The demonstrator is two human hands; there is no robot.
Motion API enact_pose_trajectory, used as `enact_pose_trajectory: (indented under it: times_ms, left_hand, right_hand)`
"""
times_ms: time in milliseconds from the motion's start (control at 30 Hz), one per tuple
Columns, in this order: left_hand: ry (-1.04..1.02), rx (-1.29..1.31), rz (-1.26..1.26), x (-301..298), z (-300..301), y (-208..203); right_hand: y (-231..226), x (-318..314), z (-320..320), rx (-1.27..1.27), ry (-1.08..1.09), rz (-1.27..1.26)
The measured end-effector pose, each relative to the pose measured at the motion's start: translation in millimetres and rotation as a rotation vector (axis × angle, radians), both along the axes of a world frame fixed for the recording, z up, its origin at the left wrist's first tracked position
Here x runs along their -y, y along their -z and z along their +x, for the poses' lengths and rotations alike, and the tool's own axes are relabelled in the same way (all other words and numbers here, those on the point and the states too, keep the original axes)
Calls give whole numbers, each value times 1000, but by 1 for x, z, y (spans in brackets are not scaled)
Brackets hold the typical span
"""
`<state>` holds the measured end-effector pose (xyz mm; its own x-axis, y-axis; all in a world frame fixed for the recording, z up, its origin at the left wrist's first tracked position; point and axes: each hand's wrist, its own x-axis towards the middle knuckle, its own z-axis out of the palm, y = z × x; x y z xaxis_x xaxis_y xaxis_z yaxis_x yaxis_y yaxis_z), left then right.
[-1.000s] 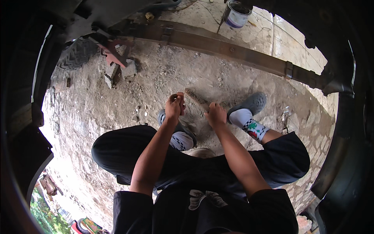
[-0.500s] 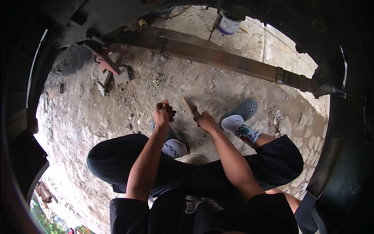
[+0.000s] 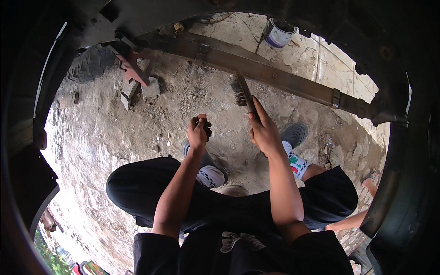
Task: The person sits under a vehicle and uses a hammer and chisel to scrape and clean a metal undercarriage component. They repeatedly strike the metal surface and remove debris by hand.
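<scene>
My right hand [image 3: 266, 133] is closed around the handle of a brush [image 3: 245, 91], which has a long flat back and dark bristles facing left. The brush points up and away, its tip close to a long rusty leaf spring [image 3: 270, 75]; whether they touch I cannot tell. To the left, my left hand [image 3: 198, 134] is closed on a small reddish-brown piece [image 3: 202, 116] whose end sticks out above the fingers. What kind of piece it is does not show. Both hands are above the dirt ground, between my knees.
Dark vehicle bodywork [image 3: 403, 192] surrounds the view. A tyre [image 3: 89, 66], a reddish metal bracket [image 3: 133, 71] and broken concrete blocks [image 3: 151, 88] are at the far left. Beyond the leaf spring stands a paint bucket [image 3: 278, 34] on tiles. Another person's limb [image 3: 369, 181] shows at the right.
My right hand has raised the brush up and to the right, toward the leaf spring, turning its bristles into view. My left hand stays almost in place. The whole view has shifted slightly.
</scene>
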<state>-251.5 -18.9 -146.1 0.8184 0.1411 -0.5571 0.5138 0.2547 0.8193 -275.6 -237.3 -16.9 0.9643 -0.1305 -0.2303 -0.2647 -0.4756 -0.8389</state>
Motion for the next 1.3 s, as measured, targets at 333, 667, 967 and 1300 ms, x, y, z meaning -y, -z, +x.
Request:
enact_pose_trajectory:
  times_ms: [333, 667, 967, 1300]
  left_hand:
    - [-2, 13, -26, 0, 3, -12]
    - [21, 42, -27, 5, 8, -35]
    - [-80, 8, -92, -17, 12, -31]
    - [-94, 42, -105, -25, 18, -29]
  right_hand:
    - [-14, 23, 36, 28, 329, -611]
    - [-4, -120, 105, 146, 129, -264]
    - [-21, -108, 56, 95, 58, -29]
    - [25, -124, 180, 165, 116, -40]
